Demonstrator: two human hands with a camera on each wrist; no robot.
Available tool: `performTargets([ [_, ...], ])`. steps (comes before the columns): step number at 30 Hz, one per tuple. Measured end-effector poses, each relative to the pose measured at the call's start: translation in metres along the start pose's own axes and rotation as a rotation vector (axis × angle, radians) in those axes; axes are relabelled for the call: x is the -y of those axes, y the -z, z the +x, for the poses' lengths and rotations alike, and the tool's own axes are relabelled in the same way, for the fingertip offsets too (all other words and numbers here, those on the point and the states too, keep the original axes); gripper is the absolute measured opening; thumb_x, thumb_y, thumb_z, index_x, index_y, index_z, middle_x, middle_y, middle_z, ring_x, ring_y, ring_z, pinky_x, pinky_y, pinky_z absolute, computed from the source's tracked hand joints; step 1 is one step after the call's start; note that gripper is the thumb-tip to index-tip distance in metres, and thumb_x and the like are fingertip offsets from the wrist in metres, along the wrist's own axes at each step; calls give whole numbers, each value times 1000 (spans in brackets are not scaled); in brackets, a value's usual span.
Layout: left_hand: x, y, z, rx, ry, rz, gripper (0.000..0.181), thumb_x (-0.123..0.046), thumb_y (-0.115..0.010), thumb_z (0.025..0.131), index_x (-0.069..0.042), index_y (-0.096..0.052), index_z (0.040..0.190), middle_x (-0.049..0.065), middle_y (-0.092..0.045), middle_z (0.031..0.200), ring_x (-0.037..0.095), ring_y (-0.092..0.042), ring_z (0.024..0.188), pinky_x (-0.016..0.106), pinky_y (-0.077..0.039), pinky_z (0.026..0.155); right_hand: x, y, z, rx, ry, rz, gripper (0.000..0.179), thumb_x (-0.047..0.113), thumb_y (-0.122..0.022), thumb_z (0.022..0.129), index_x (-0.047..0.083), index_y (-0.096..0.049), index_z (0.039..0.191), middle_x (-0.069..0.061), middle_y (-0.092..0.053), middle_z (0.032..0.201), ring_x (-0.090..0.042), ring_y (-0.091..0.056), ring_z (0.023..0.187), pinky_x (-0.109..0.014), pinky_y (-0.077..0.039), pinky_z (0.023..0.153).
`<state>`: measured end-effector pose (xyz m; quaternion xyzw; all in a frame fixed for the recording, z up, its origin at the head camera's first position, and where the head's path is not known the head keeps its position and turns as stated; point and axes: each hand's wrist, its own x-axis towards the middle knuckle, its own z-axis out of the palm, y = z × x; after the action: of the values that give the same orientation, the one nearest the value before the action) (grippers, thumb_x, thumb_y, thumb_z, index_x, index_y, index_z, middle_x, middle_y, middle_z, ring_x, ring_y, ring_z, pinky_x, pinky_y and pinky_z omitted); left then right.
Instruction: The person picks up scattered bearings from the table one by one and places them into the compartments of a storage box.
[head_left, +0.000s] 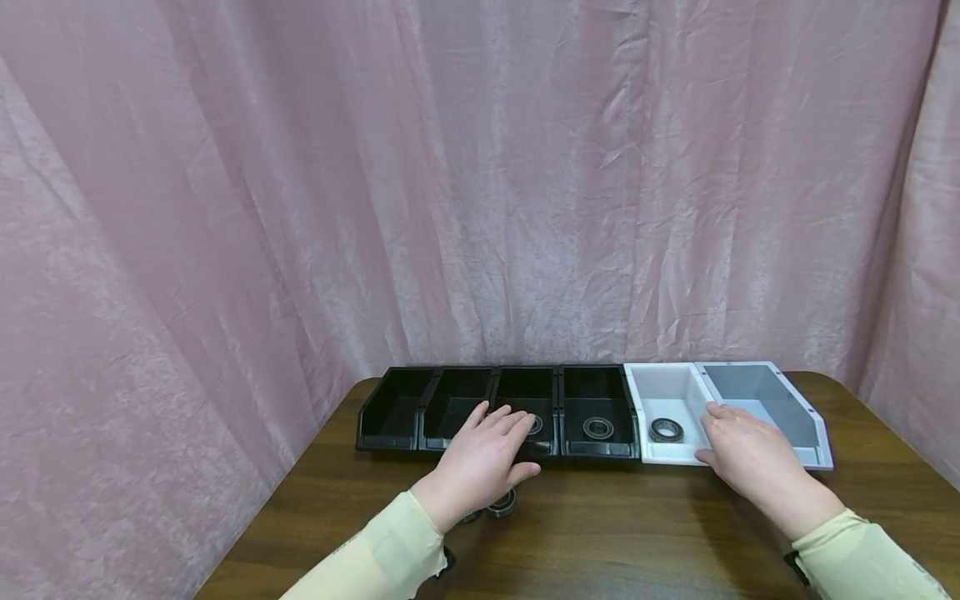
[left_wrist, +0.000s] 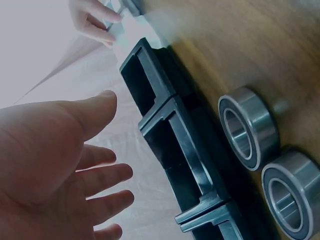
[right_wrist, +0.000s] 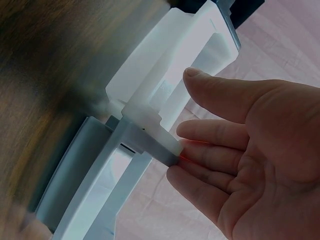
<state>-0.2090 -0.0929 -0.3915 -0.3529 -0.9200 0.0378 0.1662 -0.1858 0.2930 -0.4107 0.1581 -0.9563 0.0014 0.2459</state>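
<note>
My left hand [head_left: 487,457] hovers palm down over the front of the black bins [head_left: 525,449], fingers extended and holding nothing. A ball bearing [head_left: 535,425] in the third black bin is partly covered by its fingers. On the table beneath that hand sit two bearings, seen whole as a steel ring [left_wrist: 262,131] and its neighbour [left_wrist: 306,172] in the left wrist view. My right hand [head_left: 757,454] is over the divider between the white bin [head_left: 660,457] and the grey bin [head_left: 810,457], fingers loosely bent, nothing gripped; whether its fingertips touch the divider I cannot tell.
Another bearing [head_left: 597,437] lies in the fourth black bin, and one more bearing [head_left: 655,431] in the white bin. The bins stand in a row along the back of the wooden table [head_left: 600,533]. A pink curtain [head_left: 487,183] hangs behind.
</note>
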Motion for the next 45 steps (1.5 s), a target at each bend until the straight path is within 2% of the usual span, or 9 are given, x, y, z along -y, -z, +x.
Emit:
performTargets([
  [17, -5, -4, -16, 10, -30, -26, 70, -51, -76, 104, -10, -59, 158, 5, -64, 157, 29, -58, 148, 57, -36, 128, 1, 1, 0, -10, 3, -1, 41, 15, -100, 74, -5, -67, 89, -34, -74, 117, -51, -72, 110, -62, -59, 92],
  [25, -9, -2, -25, -15, -50, -6, 68, -50, -78, 102, -9, -63, 155, 3, -66, 153, 29, -61, 145, 57, -39, 126, 1, 0, -1, -9, 0, 1, 41, 15, -99, 74, -6, -68, 91, -34, -73, 118, -51, -72, 111, -62, -58, 95],
  [34, -9, -6, -32, 43, -43, -26, 67, -51, -79, 101, -11, -64, 153, 3, -67, 153, 29, -60, 145, 58, -39, 125, 1, 0, 0, 9, -5, 2, 42, 16, -99, 75, -7, -68, 92, -36, -73, 119, -52, -72, 112, -62, -58, 97],
  [40, -9, -10, -35, 104, -38, -38, 66, -51, -78, 102, -13, -64, 154, 1, -65, 155, 27, -57, 148, 56, -38, 127, 1, 1, 1, 16, -8, -5, 42, 16, -99, 75, -7, -68, 92, -36, -73, 120, -52, -72, 113, -62, -58, 98],
  [45, -10, -12, -39, 135, -42, -22, 66, -53, -78, 102, -14, -65, 153, 0, -65, 155, 26, -57, 149, 55, -38, 127, 1, 1, 1, 17, -7, -4, 43, 16, -99, 75, -8, -69, 93, -36, -72, 119, -53, -72, 113, -62, -57, 98],
])
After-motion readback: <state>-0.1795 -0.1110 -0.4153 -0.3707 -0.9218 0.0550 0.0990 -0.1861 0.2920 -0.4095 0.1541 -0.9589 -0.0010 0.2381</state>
